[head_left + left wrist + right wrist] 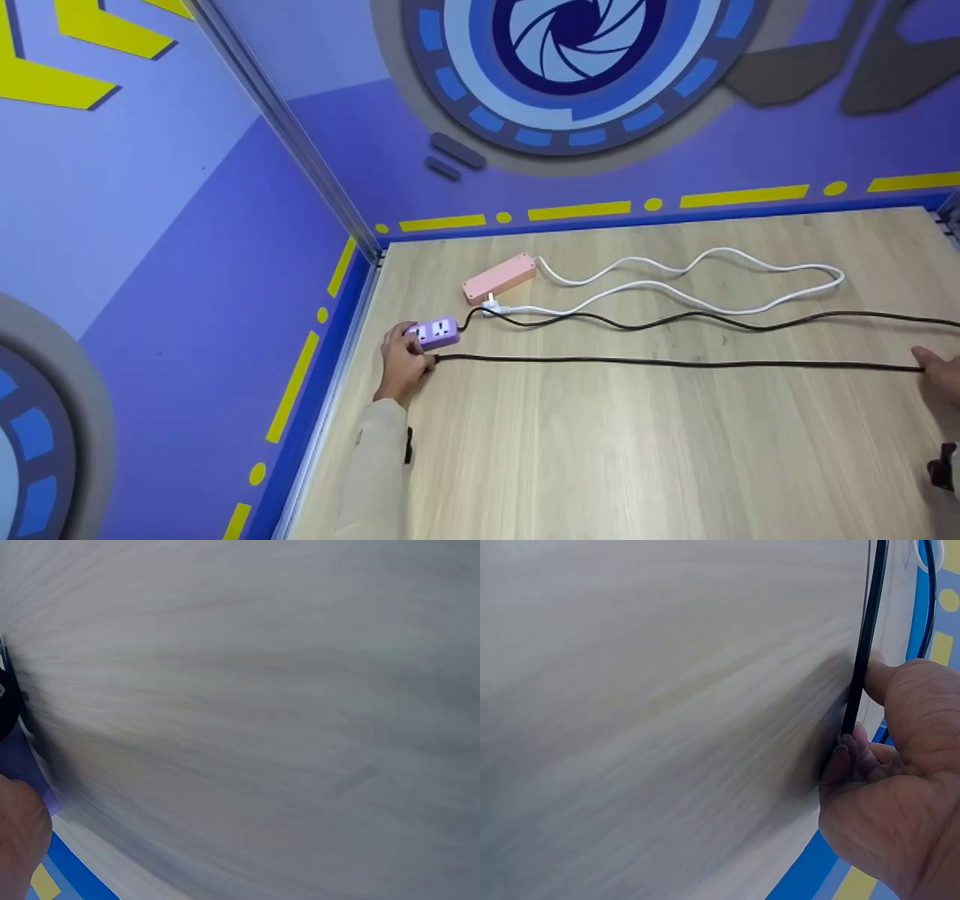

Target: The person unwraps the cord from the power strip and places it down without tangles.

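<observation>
My left hand [403, 364] grips the left end of a small purple power strip [441, 332] lying on the table, its white socket face showing. Beside the left thumb, a black cord [570, 360] starts and runs nearly straight across to the right. The left wrist view catches only a thumb [24, 844], the strip's purple side [30, 772] and a dark rounded part [7, 701] at the edge. At the far right, my right hand [943, 375] holds that cord; in the right wrist view, the cord [866, 637] passes between thumb and curled fingers.
Behind the purple strip lies a pink power strip [500, 279] with a looped white cord [720, 251] and a white plug [492, 306]. Another stretch of black cord [750, 328] crosses the wooden table [637, 450]. Printed panels [225, 300] border the left and back.
</observation>
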`<action>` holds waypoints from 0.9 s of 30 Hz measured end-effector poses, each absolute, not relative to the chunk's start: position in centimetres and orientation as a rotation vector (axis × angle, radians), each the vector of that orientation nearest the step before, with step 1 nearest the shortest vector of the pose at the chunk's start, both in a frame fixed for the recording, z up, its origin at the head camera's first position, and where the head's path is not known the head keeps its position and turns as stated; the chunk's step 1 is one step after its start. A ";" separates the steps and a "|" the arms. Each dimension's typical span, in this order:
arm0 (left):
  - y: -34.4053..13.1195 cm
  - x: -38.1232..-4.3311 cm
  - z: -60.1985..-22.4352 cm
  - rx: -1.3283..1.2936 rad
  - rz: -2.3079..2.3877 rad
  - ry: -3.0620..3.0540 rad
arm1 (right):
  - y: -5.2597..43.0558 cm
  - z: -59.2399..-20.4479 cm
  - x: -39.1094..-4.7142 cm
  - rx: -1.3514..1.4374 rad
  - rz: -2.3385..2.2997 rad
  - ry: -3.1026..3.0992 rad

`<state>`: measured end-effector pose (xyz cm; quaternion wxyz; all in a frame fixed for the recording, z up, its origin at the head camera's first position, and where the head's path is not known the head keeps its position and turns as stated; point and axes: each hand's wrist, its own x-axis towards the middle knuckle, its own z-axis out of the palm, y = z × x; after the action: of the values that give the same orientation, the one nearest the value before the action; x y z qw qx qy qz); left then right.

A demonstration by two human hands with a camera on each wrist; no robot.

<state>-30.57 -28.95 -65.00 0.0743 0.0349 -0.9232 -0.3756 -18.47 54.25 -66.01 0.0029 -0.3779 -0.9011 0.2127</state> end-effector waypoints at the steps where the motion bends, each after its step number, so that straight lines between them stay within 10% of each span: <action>1: -29.0 -30.5 -65.0 0.100 -1.125 -2.767 | 54.1 -65.8 -18.6 -1.219 0.680 -2.846; 27: -28.4 -30.9 -65.3 0.073 -1.152 -2.780 | 54.4 -65.3 -18.3 -1.221 0.702 -2.788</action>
<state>-30.88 -28.38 -65.28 0.0658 0.0243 -0.9215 -0.3820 -18.32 54.39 -65.31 0.0088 -0.3909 -0.8925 0.2247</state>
